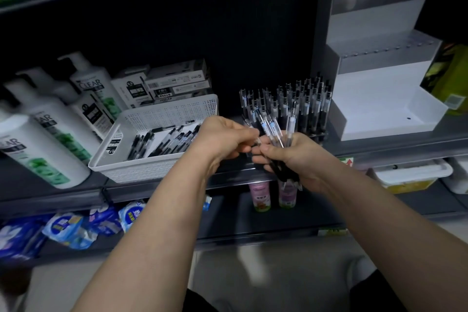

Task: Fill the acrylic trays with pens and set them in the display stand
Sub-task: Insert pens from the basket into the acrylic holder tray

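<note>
My right hand [291, 157] grips a bundle of clear-barrelled black pens [274, 132], tips fanned upward. My left hand [225, 138] pinches one pen at the edge of that bundle, right beside my right fingers. Just behind both hands an acrylic tray [317, 134] stands on the shelf, packed with several upright pens [298, 101]. The white stepped display stand [377, 106] sits to the right, its steps bare. A white perforated basket [162, 119] on the left holds several loose pens [164, 143].
Pen boxes [177, 83] are stacked behind the basket. White shampoo bottles [50, 132] fill the shelf's left end. A yellow-green package [453, 78] stands right of the stand. The shelf below holds small bottles [260, 196], blue packets [68, 230] and a white tub [410, 175].
</note>
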